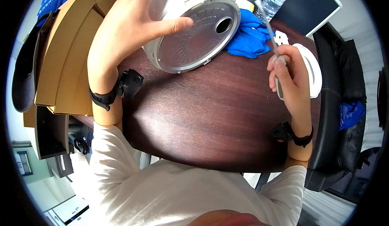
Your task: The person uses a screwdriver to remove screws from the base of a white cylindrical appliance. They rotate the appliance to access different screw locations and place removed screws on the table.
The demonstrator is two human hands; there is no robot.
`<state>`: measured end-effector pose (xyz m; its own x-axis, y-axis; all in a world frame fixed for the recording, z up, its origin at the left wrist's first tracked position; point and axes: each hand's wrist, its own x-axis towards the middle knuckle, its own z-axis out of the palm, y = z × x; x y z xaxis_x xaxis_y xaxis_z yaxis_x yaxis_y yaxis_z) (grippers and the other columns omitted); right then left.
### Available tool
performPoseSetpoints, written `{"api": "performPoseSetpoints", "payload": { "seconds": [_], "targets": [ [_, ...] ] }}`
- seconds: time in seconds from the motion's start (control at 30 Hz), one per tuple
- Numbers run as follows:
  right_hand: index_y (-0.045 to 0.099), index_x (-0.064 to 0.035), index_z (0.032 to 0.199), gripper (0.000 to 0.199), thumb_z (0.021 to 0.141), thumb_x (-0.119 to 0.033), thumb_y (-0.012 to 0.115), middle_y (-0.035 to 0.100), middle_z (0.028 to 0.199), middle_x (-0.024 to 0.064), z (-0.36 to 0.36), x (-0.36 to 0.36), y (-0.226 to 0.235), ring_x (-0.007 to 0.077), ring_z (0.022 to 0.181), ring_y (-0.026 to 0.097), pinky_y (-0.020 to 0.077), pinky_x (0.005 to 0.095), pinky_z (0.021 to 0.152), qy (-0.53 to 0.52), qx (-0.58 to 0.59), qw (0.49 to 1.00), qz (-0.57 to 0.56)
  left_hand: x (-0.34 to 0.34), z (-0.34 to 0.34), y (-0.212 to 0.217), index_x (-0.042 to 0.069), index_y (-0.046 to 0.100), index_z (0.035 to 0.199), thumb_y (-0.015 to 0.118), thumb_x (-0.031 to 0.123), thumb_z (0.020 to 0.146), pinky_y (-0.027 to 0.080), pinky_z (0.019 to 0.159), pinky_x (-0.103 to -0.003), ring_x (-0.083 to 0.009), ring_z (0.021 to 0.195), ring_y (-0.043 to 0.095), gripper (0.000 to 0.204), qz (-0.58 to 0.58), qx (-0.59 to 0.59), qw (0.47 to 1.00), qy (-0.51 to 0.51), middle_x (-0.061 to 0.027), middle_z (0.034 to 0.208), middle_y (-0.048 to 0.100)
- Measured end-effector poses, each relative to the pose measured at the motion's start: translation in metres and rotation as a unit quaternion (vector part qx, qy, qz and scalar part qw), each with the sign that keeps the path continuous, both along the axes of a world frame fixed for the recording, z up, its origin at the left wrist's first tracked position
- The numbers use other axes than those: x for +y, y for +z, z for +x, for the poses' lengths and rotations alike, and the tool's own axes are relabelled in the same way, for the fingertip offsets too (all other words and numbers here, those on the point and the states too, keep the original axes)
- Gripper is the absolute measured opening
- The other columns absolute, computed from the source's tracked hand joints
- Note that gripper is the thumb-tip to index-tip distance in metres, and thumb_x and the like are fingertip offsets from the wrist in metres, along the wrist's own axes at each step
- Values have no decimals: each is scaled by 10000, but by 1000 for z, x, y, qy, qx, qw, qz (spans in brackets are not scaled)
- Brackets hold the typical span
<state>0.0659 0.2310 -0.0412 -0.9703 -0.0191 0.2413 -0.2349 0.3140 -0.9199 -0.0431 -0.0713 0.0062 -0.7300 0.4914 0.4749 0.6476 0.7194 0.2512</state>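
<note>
The left hand [139,21] is spread, with its thumb over the white appliance [190,39]; whether they touch, I cannot tell. This appliance is on the table [202,116], beside a blue cloth [249,37]. The right hand [292,74] grips a screwdriver [279,60] by its handle.

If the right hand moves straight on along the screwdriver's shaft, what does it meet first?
In the picture, the blue cloth lies first ahead of the right hand; height is unclear, so it might pass above.
</note>
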Motion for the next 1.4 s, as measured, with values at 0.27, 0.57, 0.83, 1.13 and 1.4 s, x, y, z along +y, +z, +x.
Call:
{"api": "performPoseSetpoints", "payload": {
  "seconds": [0.27, 0.57, 0.83, 1.13, 1.4],
  "targets": [
    [518, -73, 782, 179, 925, -121, 614, 481, 564, -12, -4, 9, 0, 76, 411, 469, 334, 196, 388, -28, -17, 987, -156, 0, -6, -8, 40, 455, 1381, 789, 611, 600, 434, 1030, -439, -389, 1234, 510, 1024, -32, 33, 996, -75, -280, 1330, 494],
    [513, -81, 714, 286, 965, -202, 575, 456, 522, -11, -4, 9, -6, 74, 410, 456, 322, 202, 392, -20, -1, 988, -153, 6, -3, -7, 31, 372, 1415, 737, 525, 667, 341, 1083, -487, -442, 1314, 383, 968, -32, 14, 996, -78, -290, 1461, 312],
    [512, -84, 705, 282, 955, -193, 585, 459, 507, -22, -5, 8, -4, 52, 404, 449, 307, 191, 388, -25, -15, 994, -103, 21, 6, -20, 65, 296, 1465, 755, 359, 706, 400, 1059, -432, -431, 1279, 440, 935, -48, 28, 998, -1, -274, 1490, 268],
    [516, -89, 710, 271, 944, -195, 602, 470, 501, -38, -4, 12, -3, 36, 399, 451, 298, 179, 380, -33, -6, 997, -73, 18, 15, -9, 32, 380, 1422, 725, 297, 691, 487, 955, -421, -413, 1105, 591, 851, -68, 22, 997, 32, -253, 1418, 415],
    [519, -87, 809, 170, 931, -159, 612, 486, 547, -37, -5, 11, -6, 26, 403, 457, 308, 163, 370, -37, -4, 996, -80, 18, 11, -6, 32, 401, 1411, 713, 280, 669, 472, 960, -418, -399, 1135, 577, 842, -50, 11, 999, 13, -239, 1401, 444]
  ]
}}
